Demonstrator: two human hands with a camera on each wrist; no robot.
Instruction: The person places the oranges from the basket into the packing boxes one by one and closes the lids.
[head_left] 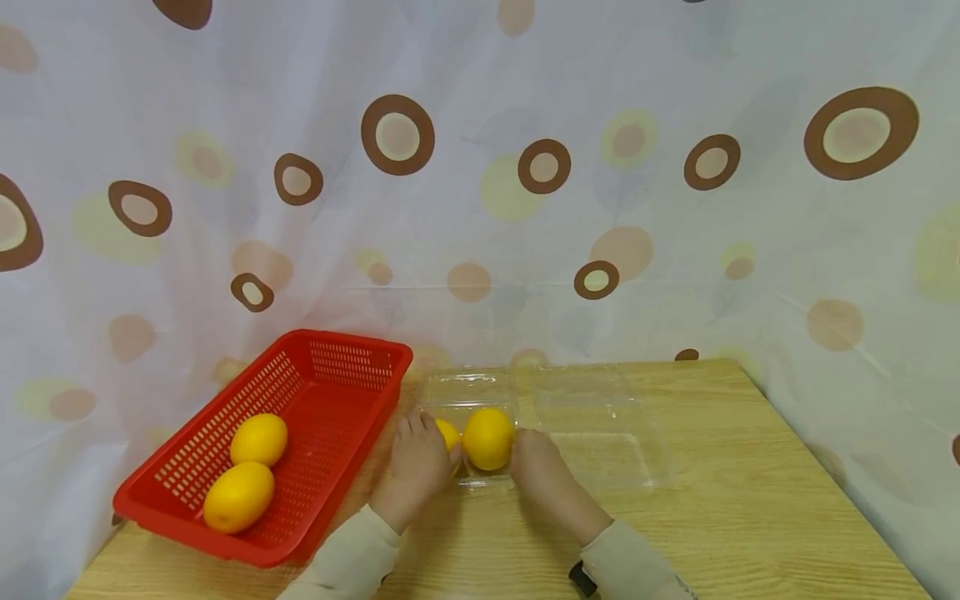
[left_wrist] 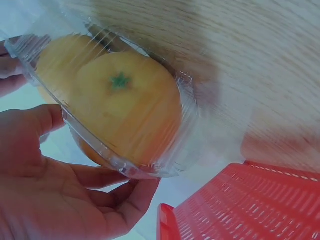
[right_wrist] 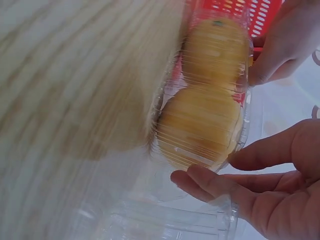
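Two oranges (head_left: 488, 438) sit side by side in one half of a clear plastic clamshell box (head_left: 470, 385) on the table. My left hand (head_left: 420, 458) holds the box's left side, and in the left wrist view its thumb lies at the rim with the fingers against the outer wall. It partly hides the left orange (head_left: 448, 433) in the head view. On the other side, my right hand (head_left: 546, 475) pinches the box wall beside the right orange, thumb at the rim. The box's other half, the clear lid (head_left: 611, 454), lies folded out flat to the right.
Left of the box stands a red plastic basket (head_left: 341, 417) with slotted walls, holding two more oranges (head_left: 238, 497). The wood-grain table (head_left: 750, 500) stretches right and toward me. Behind it hangs a patterned curtain (head_left: 480, 208).
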